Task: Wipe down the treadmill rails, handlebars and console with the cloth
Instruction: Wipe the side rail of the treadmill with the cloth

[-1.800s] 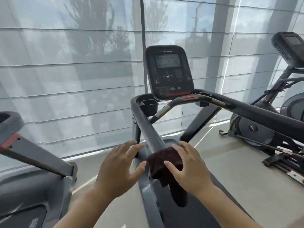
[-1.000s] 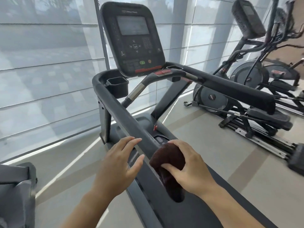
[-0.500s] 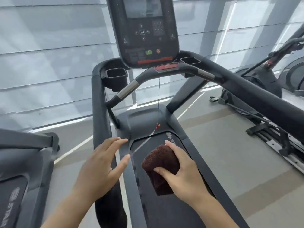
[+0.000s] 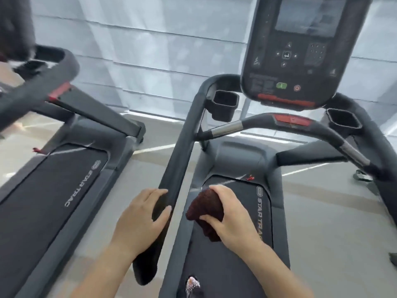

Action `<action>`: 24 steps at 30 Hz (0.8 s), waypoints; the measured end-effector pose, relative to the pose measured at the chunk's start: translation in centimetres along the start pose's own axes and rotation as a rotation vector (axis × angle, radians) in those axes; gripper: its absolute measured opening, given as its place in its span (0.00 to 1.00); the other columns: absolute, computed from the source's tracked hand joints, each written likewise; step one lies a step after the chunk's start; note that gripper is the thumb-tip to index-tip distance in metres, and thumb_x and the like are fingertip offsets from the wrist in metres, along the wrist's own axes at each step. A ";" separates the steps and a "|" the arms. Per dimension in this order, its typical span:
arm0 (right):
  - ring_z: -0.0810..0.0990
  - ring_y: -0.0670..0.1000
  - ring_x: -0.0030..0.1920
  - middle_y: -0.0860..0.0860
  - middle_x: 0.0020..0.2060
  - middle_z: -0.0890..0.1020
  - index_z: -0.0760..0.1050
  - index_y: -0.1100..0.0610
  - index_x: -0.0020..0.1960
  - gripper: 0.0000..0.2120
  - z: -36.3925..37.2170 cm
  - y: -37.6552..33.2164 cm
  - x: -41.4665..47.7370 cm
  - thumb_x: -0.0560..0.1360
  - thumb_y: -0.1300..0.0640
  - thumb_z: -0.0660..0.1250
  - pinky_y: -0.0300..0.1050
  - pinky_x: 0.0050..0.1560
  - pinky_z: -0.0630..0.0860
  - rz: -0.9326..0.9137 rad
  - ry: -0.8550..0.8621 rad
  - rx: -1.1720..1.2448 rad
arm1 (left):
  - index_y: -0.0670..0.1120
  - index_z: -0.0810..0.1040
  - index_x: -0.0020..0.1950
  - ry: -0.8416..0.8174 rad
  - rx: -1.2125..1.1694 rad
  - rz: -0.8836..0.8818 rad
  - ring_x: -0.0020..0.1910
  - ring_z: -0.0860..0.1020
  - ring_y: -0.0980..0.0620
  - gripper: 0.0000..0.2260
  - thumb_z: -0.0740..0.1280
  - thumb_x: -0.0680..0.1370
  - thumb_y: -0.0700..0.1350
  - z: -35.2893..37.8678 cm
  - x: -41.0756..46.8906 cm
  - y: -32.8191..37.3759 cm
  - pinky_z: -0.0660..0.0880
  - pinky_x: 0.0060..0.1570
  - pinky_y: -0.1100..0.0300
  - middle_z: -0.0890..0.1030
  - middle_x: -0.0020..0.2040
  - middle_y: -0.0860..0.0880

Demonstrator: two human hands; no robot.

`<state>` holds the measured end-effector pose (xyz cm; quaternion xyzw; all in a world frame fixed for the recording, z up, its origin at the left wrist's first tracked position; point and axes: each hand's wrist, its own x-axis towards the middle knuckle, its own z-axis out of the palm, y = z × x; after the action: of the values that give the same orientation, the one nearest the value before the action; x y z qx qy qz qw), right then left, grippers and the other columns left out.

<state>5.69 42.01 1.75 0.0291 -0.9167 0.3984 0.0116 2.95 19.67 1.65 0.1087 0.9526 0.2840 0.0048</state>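
One dark brown cloth (image 4: 205,208), bunched into a wad and gripped in the right hand (image 4: 234,216), fingers curled over the top and thumb pinching from below, a fold hanging down past the palm. Held over the left edge of the belt (image 4: 206,267), just right of the left handrail (image 4: 182,147) and apart from it. The left hand (image 4: 139,218) open, fingers nearly straight and spread, fingertips and thumb tip at the near part of that rail's left side, not wrapped around it; firm contact hard to tell.

Further up, the rail curving into a cup holder (image 4: 225,104), with a second cup holder (image 4: 343,122) on the right. Between them a front handlebar (image 4: 257,122) with metal sections and a red strip at its middle. Above it the console (image 4: 300,50), dark screen at the top, button pad beneath, one green and one red button near the lower edge. A small red clip (image 4: 249,178) dangling over the belt's front. Beyond, the right handrail (image 4: 371,134) running toward the frame's edge.

To the left, a second treadmill (image 4: 53,190) with white lettering on its own belt. Pale grey floor (image 4: 333,211) around both, pleated blinds (image 4: 150,39) across the back.
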 end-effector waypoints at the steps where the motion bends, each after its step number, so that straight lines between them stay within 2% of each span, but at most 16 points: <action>1: 0.69 0.42 0.61 0.39 0.62 0.69 0.66 0.46 0.65 0.27 0.4 0.1 1.3 0.70 0.50 0.73 0.30 0.61 0.62 -0.028 -0.036 -0.025 | 0.55 0.71 0.65 0.024 -0.002 -0.032 0.58 0.72 0.58 0.17 0.63 0.76 0.54 0.3 0.4 -0.6 0.67 0.53 0.65 0.72 0.61 0.59; 3: 0.69 0.43 0.61 0.39 0.61 0.69 0.66 0.47 0.64 0.26 1.3 0.1 4.0 0.70 0.50 0.72 0.28 0.58 0.61 -0.074 -0.083 -0.055 | 0.54 0.72 0.65 0.065 -0.013 -0.078 0.59 0.72 0.58 0.17 0.63 0.76 0.53 0.9 1.7 -1.5 0.66 0.54 0.65 0.73 0.61 0.58; 6: 0.71 0.46 0.60 0.42 0.62 0.71 0.66 0.48 0.65 0.26 2.2 -0.3 7.6 0.71 0.50 0.72 0.37 0.60 0.66 -0.116 -0.163 -0.061 | 0.53 0.71 0.65 0.088 -0.028 -0.151 0.61 0.71 0.56 0.17 0.62 0.76 0.53 1.4 3.4 -2.5 0.67 0.57 0.62 0.72 0.63 0.56; 10: 0.68 0.46 0.65 0.43 0.67 0.68 0.64 0.50 0.69 0.30 2.4 -1.2 12.0 0.71 0.51 0.72 0.37 0.64 0.62 -0.221 -0.225 -0.102 | 0.56 0.69 0.66 0.113 -0.022 -0.234 0.62 0.70 0.58 0.17 0.61 0.77 0.55 1.3 4.6 -3.4 0.66 0.54 0.65 0.71 0.65 0.58; 15: 0.62 0.52 0.70 0.49 0.70 0.65 0.63 0.53 0.71 0.33 3.9 -1.6 16.1 0.71 0.51 0.72 0.48 0.71 0.61 -0.394 -0.337 -0.185 | 0.57 0.69 0.66 0.128 0.003 -0.347 0.63 0.70 0.57 0.18 0.59 0.77 0.57 1.7 4.5 -4.5 0.70 0.55 0.62 0.70 0.66 0.58; 17: 0.58 0.54 0.73 0.51 0.72 0.64 0.62 0.53 0.72 0.34 5.2 -1.5 17.0 0.71 0.48 0.71 0.56 0.72 0.58 -0.465 -0.431 -0.226 | 0.57 0.69 0.66 0.155 -0.009 -0.431 0.63 0.70 0.57 0.18 0.59 0.77 0.57 2.1 3.5 -5.2 0.70 0.55 0.62 0.70 0.66 0.58; 19: 0.53 0.54 0.74 0.50 0.73 0.62 0.60 0.51 0.72 0.35 6.4 -1.3 17.2 0.69 0.40 0.67 0.60 0.73 0.53 -0.526 -0.469 -0.236 | 0.56 0.69 0.66 0.192 -0.019 -0.521 0.63 0.70 0.58 0.17 0.59 0.77 0.56 2.8 2.4 -5.6 0.69 0.54 0.64 0.70 0.66 0.58; 21: 0.52 0.53 0.75 0.48 0.72 0.63 0.62 0.47 0.70 0.37 7.3 -0.9 17.0 0.66 0.32 0.62 0.61 0.73 0.48 -0.560 -0.459 -0.227 | 0.55 0.70 0.66 0.231 -0.024 -0.617 0.62 0.70 0.58 0.17 0.59 0.78 0.55 3.6 1.4 -5.3 0.66 0.52 0.66 0.70 0.65 0.58; 24: 0.55 0.53 0.74 0.46 0.70 0.67 0.67 0.42 0.66 0.33 7.7 -0.1 18.0 0.67 0.26 0.56 0.67 0.71 0.47 -0.582 -0.372 -0.298 | 0.56 0.71 0.65 0.296 -0.052 -0.758 0.62 0.69 0.59 0.15 0.59 0.78 0.54 5.3 0.3 -4.0 0.65 0.53 0.65 0.70 0.64 0.59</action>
<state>-12.26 35.54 -2.68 0.3584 -0.9044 0.2286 -0.0381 2.25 19.37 -4.96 -0.2925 0.9080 0.2988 -0.0253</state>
